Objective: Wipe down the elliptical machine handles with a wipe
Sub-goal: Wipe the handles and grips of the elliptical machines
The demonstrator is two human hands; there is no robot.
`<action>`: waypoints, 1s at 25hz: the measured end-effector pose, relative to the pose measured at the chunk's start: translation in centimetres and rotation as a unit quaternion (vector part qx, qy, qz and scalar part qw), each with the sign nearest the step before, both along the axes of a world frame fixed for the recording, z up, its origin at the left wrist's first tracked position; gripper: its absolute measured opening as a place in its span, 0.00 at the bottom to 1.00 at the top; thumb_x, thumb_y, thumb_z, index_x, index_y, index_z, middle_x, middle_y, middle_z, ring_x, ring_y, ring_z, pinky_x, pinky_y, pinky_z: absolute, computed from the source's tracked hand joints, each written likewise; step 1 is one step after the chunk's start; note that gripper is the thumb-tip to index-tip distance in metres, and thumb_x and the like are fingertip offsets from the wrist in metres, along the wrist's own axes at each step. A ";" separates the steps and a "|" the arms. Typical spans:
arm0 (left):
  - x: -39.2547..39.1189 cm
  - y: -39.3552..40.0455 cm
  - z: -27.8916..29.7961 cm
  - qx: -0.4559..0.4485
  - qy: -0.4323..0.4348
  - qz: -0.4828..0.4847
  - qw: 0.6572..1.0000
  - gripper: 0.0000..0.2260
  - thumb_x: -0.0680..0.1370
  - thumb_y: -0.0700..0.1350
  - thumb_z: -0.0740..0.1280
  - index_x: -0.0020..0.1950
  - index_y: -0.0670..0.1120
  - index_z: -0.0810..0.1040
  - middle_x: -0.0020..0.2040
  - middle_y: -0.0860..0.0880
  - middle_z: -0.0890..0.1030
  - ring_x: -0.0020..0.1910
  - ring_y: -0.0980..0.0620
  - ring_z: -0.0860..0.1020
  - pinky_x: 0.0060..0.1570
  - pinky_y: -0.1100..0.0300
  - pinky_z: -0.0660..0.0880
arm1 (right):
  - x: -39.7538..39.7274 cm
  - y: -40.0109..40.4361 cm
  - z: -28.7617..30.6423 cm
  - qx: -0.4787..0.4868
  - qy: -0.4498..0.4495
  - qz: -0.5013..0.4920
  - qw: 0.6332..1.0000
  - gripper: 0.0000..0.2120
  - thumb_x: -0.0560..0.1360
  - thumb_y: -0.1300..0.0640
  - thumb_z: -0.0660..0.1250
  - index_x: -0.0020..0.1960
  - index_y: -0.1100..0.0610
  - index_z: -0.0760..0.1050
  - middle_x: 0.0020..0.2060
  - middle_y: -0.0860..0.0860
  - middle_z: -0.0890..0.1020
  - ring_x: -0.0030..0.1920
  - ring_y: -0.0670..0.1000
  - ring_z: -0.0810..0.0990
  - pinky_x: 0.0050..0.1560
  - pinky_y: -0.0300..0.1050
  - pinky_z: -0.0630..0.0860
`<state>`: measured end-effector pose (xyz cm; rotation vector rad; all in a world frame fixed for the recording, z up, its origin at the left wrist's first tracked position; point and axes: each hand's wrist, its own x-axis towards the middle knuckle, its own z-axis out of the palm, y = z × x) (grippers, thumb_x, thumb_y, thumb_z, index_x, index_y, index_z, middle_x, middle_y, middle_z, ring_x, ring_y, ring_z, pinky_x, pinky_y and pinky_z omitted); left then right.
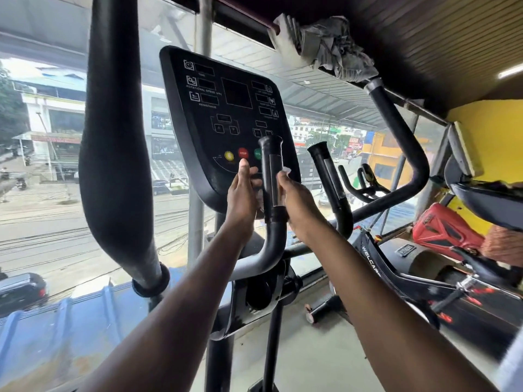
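Two bare forearms reach up from the lower edge to the left grip, one hand on each side of it.

The right hand presses a white wipe against the grip's right side; only a corner of the wipe shows above the fingers, so I cannot tell how the fingers hold it. The left hand lies just left of the grip, fingers straight and relaxed, tips reaching the console behind the grip. The right grip stands apart to the right of the left grip. A thick padded arm rises far left of it, top cut off. Beyond is a window onto a street; right of the grips, blurred bikes and a yellow wall. A grey rag hangs high above.
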<state>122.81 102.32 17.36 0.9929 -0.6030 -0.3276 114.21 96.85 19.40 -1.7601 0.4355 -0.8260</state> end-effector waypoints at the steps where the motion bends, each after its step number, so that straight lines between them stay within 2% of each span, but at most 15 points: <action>1: -0.2 0.0 0.1 0.000 -0.001 0.000 1.000 0.26 0.81 0.63 0.53 0.61 0.44 0.76 0.44 0.44 0.80 0.40 0.49 0.78 0.37 0.59 0.75 | 0.7 0.3 0.6 -0.099 0.013 -0.044 0.994 0.15 0.82 0.49 0.55 0.60 0.54 0.76 0.53 0.55 0.82 0.53 0.54 0.81 0.58 0.49 0.77; 3: -0.1 0.4 0.1 -0.009 0.006 0.014 1.000 0.24 0.82 0.61 0.52 0.60 0.44 0.77 0.41 0.47 0.80 0.36 0.54 0.79 0.34 0.63 0.76 | 1.2 1.2 -0.7 -0.301 0.038 -0.094 0.948 0.25 0.82 0.56 0.56 0.77 0.57 0.55 0.73 0.58 0.65 0.69 0.56 0.70 0.67 0.46 0.69; 4: 0.2 0.7 0.0 -0.017 0.013 0.021 1.000 0.24 0.81 0.61 0.53 0.60 0.45 0.77 0.42 0.48 0.80 0.37 0.54 0.79 0.35 0.63 0.75 | 0.6 1.9 -2.2 -0.368 0.048 -0.110 0.922 0.30 0.81 0.58 0.56 0.78 0.58 0.46 0.77 0.57 0.54 0.74 0.56 0.62 0.70 0.47 0.66; 6: 0.7 1.1 -0.5 -0.027 0.019 0.031 0.999 0.24 0.81 0.62 0.53 0.60 0.46 0.77 0.44 0.47 0.79 0.41 0.51 0.77 0.41 0.60 0.75 | -1.7 3.2 -6.2 -0.503 0.080 -0.176 0.842 0.34 0.80 0.57 0.58 0.78 0.60 0.43 0.78 0.56 0.43 0.78 0.55 0.49 0.75 0.49 0.59; 8: 0.7 1.4 -1.1 -0.019 0.016 0.027 0.999 0.24 0.81 0.62 0.52 0.60 0.46 0.77 0.46 0.46 0.78 0.43 0.51 0.76 0.43 0.58 0.74 | -2.7 3.0 -8.0 -0.581 0.121 -0.203 0.779 0.34 0.79 0.52 0.57 0.78 0.59 0.44 0.78 0.56 0.42 0.78 0.55 0.44 0.76 0.54 0.54; 12: -0.2 0.9 -2.0 0.007 -0.023 0.013 1.000 0.27 0.80 0.63 0.53 0.60 0.45 0.79 0.45 0.41 0.80 0.38 0.52 0.77 0.38 0.61 0.74 | -0.1 2.1 -3.8 -0.538 0.127 -0.207 0.807 0.33 0.80 0.51 0.56 0.79 0.58 0.43 0.78 0.54 0.41 0.78 0.55 0.40 0.76 0.60 0.52; 15: -0.4 1.3 -2.4 0.011 -0.002 0.009 1.000 0.26 0.81 0.62 0.52 0.60 0.44 0.78 0.45 0.43 0.80 0.38 0.54 0.77 0.38 0.61 0.73 | -0.9 1.7 -6.9 -0.616 0.083 -0.206 0.756 0.28 0.79 0.58 0.59 0.77 0.60 0.57 0.78 0.56 0.53 0.78 0.57 0.46 0.74 0.60 0.57; 17: -0.1 1.8 -2.8 0.004 0.023 0.015 1.000 0.24 0.82 0.61 0.53 0.61 0.44 0.77 0.45 0.46 0.78 0.40 0.52 0.75 0.40 0.60 0.73 | -3.3 1.3 -11.6 -0.668 0.022 -0.144 0.729 0.21 0.79 0.61 0.58 0.72 0.62 0.67 0.75 0.56 0.63 0.77 0.57 0.53 0.72 0.63 0.59; 18: -0.1 1.9 -3.3 0.006 0.025 0.019 0.999 0.24 0.82 0.61 0.53 0.61 0.45 0.77 0.46 0.46 0.78 0.41 0.51 0.75 0.42 0.59 0.73 | -4.0 0.9 -13.0 -0.674 -0.009 -0.124 0.728 0.20 0.79 0.62 0.57 0.71 0.62 0.69 0.74 0.57 0.65 0.77 0.57 0.56 0.71 0.64 0.60; 19: -0.2 1.9 -3.9 0.014 0.022 0.021 0.999 0.24 0.81 0.61 0.53 0.60 0.46 0.77 0.47 0.46 0.79 0.43 0.50 0.76 0.45 0.57 0.74 | -4.0 0.4 -13.4 -0.654 -0.036 -0.124 0.746 0.20 0.80 0.61 0.55 0.71 0.63 0.67 0.74 0.58 0.64 0.77 0.57 0.56 0.71 0.64 0.59; 20: -0.4 1.9 -4.4 0.025 0.017 0.022 0.999 0.23 0.81 0.62 0.53 0.59 0.47 0.78 0.48 0.45 0.79 0.46 0.49 0.77 0.48 0.55 0.75 | -3.4 0.5 -12.9 -0.601 -0.063 -0.136 0.785 0.21 0.81 0.59 0.53 0.73 0.64 0.64 0.75 0.59 0.61 0.77 0.56 0.56 0.73 0.62 0.59; 22: -0.8 1.6 -5.3 0.040 0.011 0.018 0.999 0.23 0.80 0.63 0.54 0.57 0.49 0.79 0.50 0.45 0.82 0.49 0.47 0.80 0.52 0.50 0.75 | -1.7 1.9 -10.5 -0.431 -0.118 -0.147 0.883 0.26 0.82 0.53 0.51 0.75 0.67 0.56 0.76 0.61 0.57 0.77 0.54 0.56 0.75 0.49 0.58; 23: -1.0 1.5 -5.7 0.041 0.012 0.014 0.999 0.23 0.80 0.64 0.54 0.57 0.50 0.79 0.50 0.44 0.83 0.50 0.45 0.81 0.53 0.49 0.76 | -1.0 2.6 -9.7 -0.346 -0.138 -0.147 0.916 0.28 0.82 0.51 0.52 0.76 0.67 0.55 0.75 0.60 0.58 0.76 0.50 0.57 0.74 0.41 0.58; 24: -1.1 1.4 -5.9 0.038 0.017 0.011 0.999 0.22 0.79 0.64 0.55 0.56 0.50 0.80 0.50 0.44 0.83 0.51 0.44 0.81 0.54 0.47 0.76 | -0.4 3.2 -9.8 -0.287 -0.151 -0.157 0.933 0.29 0.81 0.50 0.53 0.75 0.67 0.55 0.73 0.60 0.61 0.74 0.47 0.60 0.72 0.34 0.58; 25: -1.1 1.4 -6.0 0.036 0.024 0.014 0.999 0.22 0.79 0.64 0.55 0.55 0.50 0.80 0.49 0.45 0.83 0.50 0.44 0.81 0.54 0.47 0.76 | -0.1 3.5 -11.1 -0.255 -0.155 -0.179 0.938 0.30 0.81 0.48 0.53 0.74 0.67 0.57 0.71 0.60 0.65 0.72 0.47 0.63 0.71 0.33 0.59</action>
